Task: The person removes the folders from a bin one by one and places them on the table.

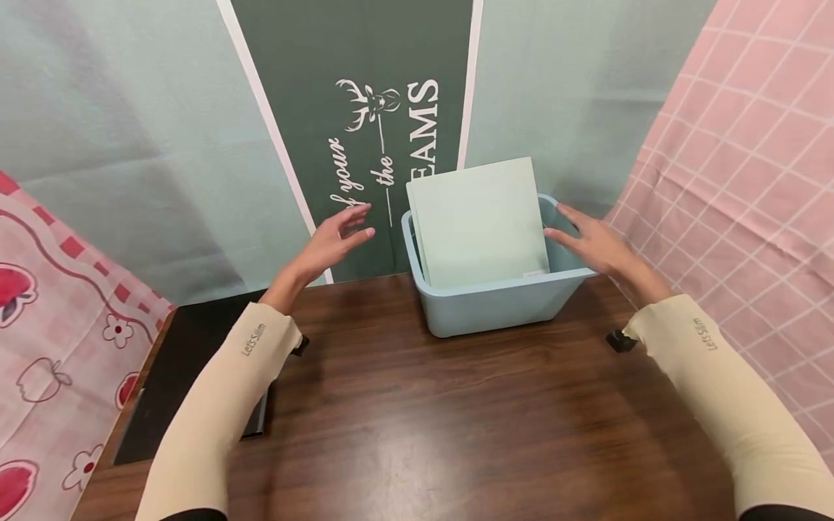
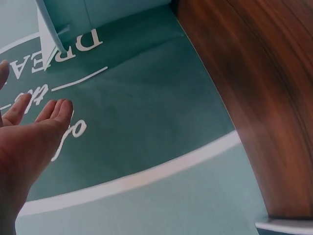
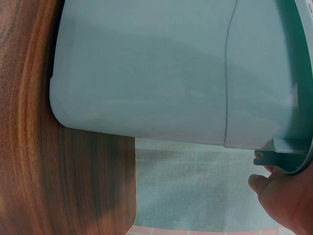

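Standing on the desk (image 1: 417, 405): a blue bin (image 1: 495, 311), with pale green boards (image 1: 478, 224) upright but tilted inside, rising above the rim. Readable on the dark green panel (image 1: 293, 72) behind the blue bin: "of your", "the" and, in capitals, "EAMS", all turned sideways beside a white deer's head (image 1: 381, 100). In the left wrist view, a "D" at that word's start. Standing in the way of the lettering: the boards. Low on the front board, a small white label (image 1: 536, 273), too small to read. On both cream sleeves (image 1: 250, 362), nearer than the blue bin: "Let's Slim".

Left of the blue bin, in the air and apart from it: left hand (image 1: 332, 239), grip wide, holding nothing. Over the blue bin's right end: right hand (image 1: 596, 239), grip wide too; touching or not, cannot tell.

Farther left of the blue bin, a flat black thing (image 1: 179, 362), partly behind a sleeve; right of it, pink grid cloth (image 1: 749, 166).
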Motion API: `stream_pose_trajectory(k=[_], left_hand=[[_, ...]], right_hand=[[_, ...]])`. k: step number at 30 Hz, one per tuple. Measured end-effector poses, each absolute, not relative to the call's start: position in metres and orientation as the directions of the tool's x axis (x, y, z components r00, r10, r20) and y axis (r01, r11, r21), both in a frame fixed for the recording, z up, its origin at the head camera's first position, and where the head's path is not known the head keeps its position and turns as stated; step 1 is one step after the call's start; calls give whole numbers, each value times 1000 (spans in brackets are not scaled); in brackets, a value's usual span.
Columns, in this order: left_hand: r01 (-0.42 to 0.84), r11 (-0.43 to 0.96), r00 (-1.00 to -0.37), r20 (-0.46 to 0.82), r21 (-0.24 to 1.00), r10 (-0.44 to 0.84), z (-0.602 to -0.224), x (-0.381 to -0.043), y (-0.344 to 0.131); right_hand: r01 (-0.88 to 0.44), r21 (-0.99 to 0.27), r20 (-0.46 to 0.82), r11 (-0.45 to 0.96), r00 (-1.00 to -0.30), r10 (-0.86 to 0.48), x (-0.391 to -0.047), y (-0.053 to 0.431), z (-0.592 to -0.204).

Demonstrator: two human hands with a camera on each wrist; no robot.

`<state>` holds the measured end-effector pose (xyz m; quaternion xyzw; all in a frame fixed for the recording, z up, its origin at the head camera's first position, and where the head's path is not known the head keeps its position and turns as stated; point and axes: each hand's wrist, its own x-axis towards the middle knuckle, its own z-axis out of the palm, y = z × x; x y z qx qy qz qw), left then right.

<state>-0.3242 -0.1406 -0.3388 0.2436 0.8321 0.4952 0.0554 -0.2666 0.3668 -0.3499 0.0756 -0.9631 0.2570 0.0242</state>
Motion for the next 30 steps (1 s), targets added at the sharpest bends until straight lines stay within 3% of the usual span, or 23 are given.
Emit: stream_pose_trajectory(k=[30], left_hand=[[266,257,-883,128,929,451,-334,-370,-69]], right_hand=[[-159,-492,86,856,-987,-134,-266,364,-349]])
